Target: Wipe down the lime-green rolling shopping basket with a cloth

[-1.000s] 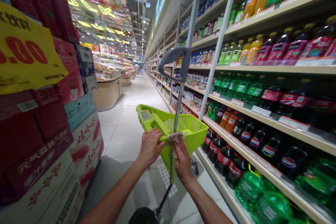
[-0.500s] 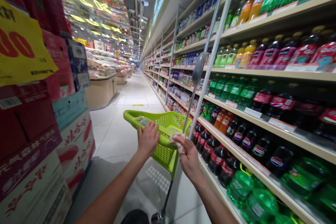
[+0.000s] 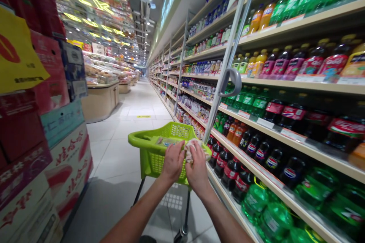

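Note:
A lime-green plastic shopping cart [image 3: 148, 164] stands in front of me. My left hand [image 3: 172, 163] is closed over its near rim, fingers together, close beside the cloth. A crumpled pale cloth with pinkish marks [image 3: 195, 149] is pinched in my right hand [image 3: 197, 172], pressed against the near right part of the rim. Inside the cart's upper part, just beyond my left hand, lies a clear flat item with some blue on it [image 3: 168, 141]; its kind cannot be made out. My palms hide part of the rim.
Shelves of soda bottles [image 3: 281, 161] line the right side, close to the cart. A grey loop handle [image 3: 237, 83] hangs by a shelf upright. Stacked drink cartons [image 3: 67, 167] stand on the left. A rounded wooden display counter [image 3: 100, 100] is farther ahead beside the tiled aisle.
My left hand has moved right along the rim, next to my right hand. The cloth has bunched up on the rim. The cart has turned slightly, and the grey loop now shows its opening.

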### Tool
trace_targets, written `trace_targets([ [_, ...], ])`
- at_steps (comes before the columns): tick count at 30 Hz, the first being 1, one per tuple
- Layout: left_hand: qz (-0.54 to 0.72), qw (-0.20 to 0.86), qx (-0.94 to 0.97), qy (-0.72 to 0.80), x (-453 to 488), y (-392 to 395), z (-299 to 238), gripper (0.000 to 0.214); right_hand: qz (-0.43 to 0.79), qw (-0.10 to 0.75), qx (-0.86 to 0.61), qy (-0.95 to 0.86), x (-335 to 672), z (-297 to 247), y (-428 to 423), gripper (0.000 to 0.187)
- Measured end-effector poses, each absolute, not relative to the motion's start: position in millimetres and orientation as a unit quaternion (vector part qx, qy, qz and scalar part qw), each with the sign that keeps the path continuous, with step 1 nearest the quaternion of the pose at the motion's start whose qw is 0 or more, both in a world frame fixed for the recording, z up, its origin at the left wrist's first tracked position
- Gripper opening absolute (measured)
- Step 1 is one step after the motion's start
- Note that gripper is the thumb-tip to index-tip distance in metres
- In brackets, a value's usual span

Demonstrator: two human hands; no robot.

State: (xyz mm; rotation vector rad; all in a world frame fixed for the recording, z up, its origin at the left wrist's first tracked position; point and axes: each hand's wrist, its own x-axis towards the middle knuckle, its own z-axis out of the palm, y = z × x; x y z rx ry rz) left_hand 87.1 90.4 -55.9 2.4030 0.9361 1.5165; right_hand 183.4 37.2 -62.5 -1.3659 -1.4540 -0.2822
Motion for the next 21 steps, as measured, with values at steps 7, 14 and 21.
trace_targets([
  [7,0.428,0.185,0.826,0.318,91.6,87.4,-21.1,0.037,0.158,0.637,-0.461,-0.598,183.6,-49.6,49.3,0.064],
  [14,0.392,0.064,0.847,0.354,85.7,101.5,-28.3,0.042,-0.068,0.534,-0.585,-0.606,229.1,-32.3,58.6,0.041],
  [21,0.505,-0.099,0.718,0.468,9.2,140.1,-39.6,0.046,-0.235,0.3,-0.682,-0.624,243.9,-46.8,56.3,0.031],
])
